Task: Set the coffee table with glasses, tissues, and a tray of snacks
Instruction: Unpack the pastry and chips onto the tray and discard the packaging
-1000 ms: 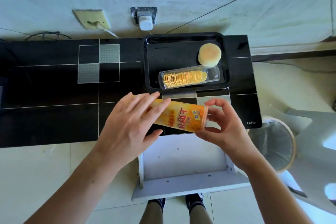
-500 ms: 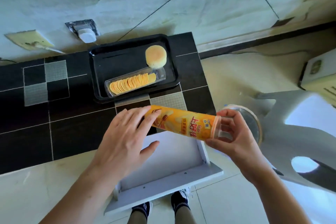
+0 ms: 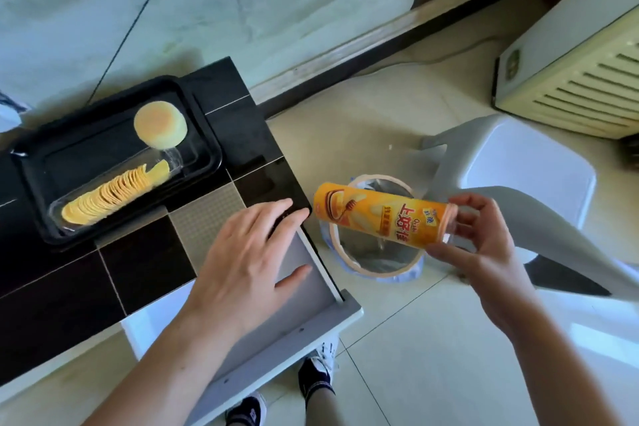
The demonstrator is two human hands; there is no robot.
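My right hand (image 3: 480, 242) grips an orange chip can (image 3: 380, 220) by its lidded end and holds it lying sideways over a round bin (image 3: 373, 252) on the floor. My left hand (image 3: 249, 252) hovers empty, fingers spread, over the black table's (image 3: 148, 259) right corner and the open drawer. On the table, a black tray (image 3: 204, 145) holds a clear sleeve of stacked chips (image 3: 110, 195) and a round yellow cake (image 3: 160, 124).
A white drawer (image 3: 276, 342) stands pulled out under the table toward my feet. A white plastic chair (image 3: 525, 183) stands right of the bin. A cream appliance (image 3: 570, 73) sits at the far right by the wall.
My left hand has let go of the can. My right hand has carried the can rightward, off the table, to above the bin. The view has swung right.
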